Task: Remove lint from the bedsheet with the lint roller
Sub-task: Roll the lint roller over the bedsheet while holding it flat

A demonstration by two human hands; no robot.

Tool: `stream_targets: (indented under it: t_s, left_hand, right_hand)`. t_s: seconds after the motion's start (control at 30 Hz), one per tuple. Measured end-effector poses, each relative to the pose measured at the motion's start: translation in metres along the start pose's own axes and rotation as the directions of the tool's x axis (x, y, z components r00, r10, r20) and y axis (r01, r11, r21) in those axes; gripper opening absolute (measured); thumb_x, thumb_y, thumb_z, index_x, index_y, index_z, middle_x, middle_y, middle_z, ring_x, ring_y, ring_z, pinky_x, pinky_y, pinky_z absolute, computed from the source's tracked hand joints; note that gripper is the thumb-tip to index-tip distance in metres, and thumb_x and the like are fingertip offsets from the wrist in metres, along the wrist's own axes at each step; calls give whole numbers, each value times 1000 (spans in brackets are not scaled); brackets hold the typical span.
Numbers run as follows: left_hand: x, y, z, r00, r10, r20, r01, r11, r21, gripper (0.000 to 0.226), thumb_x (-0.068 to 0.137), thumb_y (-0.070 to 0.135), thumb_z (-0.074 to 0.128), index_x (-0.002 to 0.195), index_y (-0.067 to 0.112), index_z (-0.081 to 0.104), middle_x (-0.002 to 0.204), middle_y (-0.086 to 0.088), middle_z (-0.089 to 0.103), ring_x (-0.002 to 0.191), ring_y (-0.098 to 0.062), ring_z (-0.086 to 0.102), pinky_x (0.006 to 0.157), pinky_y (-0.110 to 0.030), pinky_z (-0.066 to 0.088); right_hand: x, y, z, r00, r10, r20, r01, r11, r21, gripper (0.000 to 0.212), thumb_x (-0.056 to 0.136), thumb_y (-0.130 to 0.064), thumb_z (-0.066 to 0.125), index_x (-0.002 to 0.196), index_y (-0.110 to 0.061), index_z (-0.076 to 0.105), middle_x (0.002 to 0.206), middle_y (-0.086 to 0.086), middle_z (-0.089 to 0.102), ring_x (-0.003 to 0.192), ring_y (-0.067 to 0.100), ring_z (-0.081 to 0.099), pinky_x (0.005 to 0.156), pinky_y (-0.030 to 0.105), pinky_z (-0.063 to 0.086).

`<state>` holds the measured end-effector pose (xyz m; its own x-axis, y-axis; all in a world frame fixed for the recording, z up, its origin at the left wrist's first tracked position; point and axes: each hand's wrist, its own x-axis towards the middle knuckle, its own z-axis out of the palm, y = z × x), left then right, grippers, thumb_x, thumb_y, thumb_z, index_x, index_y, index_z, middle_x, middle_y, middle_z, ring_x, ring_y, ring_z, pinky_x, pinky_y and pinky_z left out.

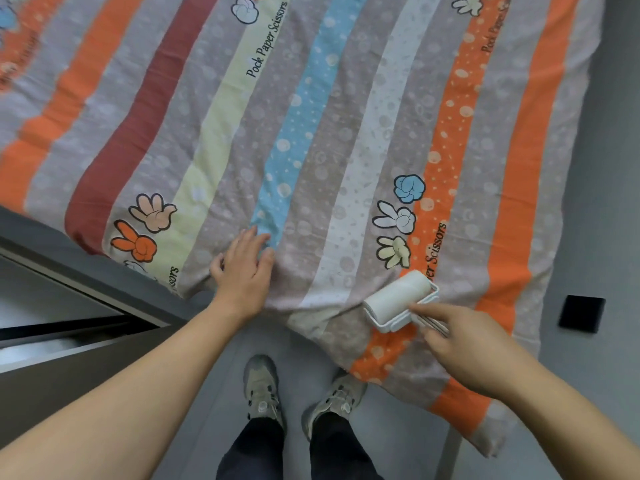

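The left hand (244, 268) lies flat, fingers released, pinning the striped fabric bedsheet (311, 133) near its 6 o'clock edge, likely for tautness, while the right hand (464, 344) grasps the white plastic lint roller (400, 299), drum on fabric at 3 o'clock.

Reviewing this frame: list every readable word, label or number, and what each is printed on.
"Pock Paper Scissors": pale yellow stripe of the bedsheet, upper middle.
"...per Scissors": orange stripe, its start hidden behind the lint roller.
"Pock Pape...": orange stripe at top right, cut off by the frame edge.
"...sors": sheet edge beside the left hand, partial.
Print on the far-left orange stripe: too blurred to read.
Lint roller: no label visible.
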<state>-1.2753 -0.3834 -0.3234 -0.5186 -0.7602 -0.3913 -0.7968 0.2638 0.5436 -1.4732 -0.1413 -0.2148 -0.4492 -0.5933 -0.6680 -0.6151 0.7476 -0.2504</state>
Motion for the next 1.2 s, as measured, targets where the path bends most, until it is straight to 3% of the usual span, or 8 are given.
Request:
stream_targets:
  t_s: [0.2,0.33,0.47,0.6,0.7,0.87,1.1,1.2]
  left_hand:
    - [12,-50,-34,983,-35,-179,11,991,-130,64,98,47,20,143,17,54,159,-2,39,148,-19,28,122,-47,17]
    - [21,-80,-57,957,-99,-273,1,941,-338,42,106,33,29,124,14,62,124,-1,61,122,-20,53,106,-40,42]
    - [22,-92,-59,976,9,-219,-65,967,-248,47,103,34,28,119,9,65,122,-6,58,119,-18,49,100,-25,35]
    - [12,-85,-49,994,25,-103,-37,993,-112,54,97,42,29,119,11,68,145,-17,42,139,-30,34,116,-39,25]
    - [5,-73,-46,998,18,-63,-24,996,-89,57,94,47,28,121,16,67,152,-14,35,141,-31,28,117,-43,22]
    - [2,-64,-45,997,78,-28,-80,994,-75,53,97,46,32,123,17,67,151,-12,37,138,-29,30,115,-44,25]
    - [4,-48,-44,991,125,-52,-134,961,-242,35,107,27,38,116,11,68,109,0,56,114,-26,55,102,-41,43]
    - [4,-45,-41,991,125,-55,-135,957,-257,35,107,27,37,114,10,67,104,1,59,107,-27,59,97,-44,47]
  right_hand:
    - [37,-116,22,951,-293,-99,290,956,-45,46,97,-38,42,141,-50,36,125,-3,63,111,24,59,81,37,50]
    - [81,-190,71,910,-411,-59,393,899,-196,49,97,-29,43,144,-40,34,113,10,60,98,34,59,66,36,40]
    - [79,-179,100,937,-337,-86,308,919,-244,54,95,-24,44,145,-38,29,107,12,60,91,36,61,64,36,36]
    - [39,-126,109,973,-223,-61,194,931,-309,56,97,-28,40,149,-41,22,105,8,60,86,33,62,61,36,37]
    - [6,-90,114,996,-89,-23,75,931,-357,59,96,-27,41,149,-41,18,99,5,56,76,29,58,58,34,38]
    - [-40,-53,107,994,111,-19,-110,926,-361,55,95,-28,39,145,-45,22,99,1,57,87,25,63,66,34,49]
    - [-19,-123,76,979,-155,-133,114,955,-272,49,97,-33,37,144,-46,29,101,1,60,90,27,61,61,34,40]
    - [16,-137,86,973,-187,-139,143,950,-279,50,97,-31,40,145,-46,31,109,4,62,95,29,61,62,33,37]
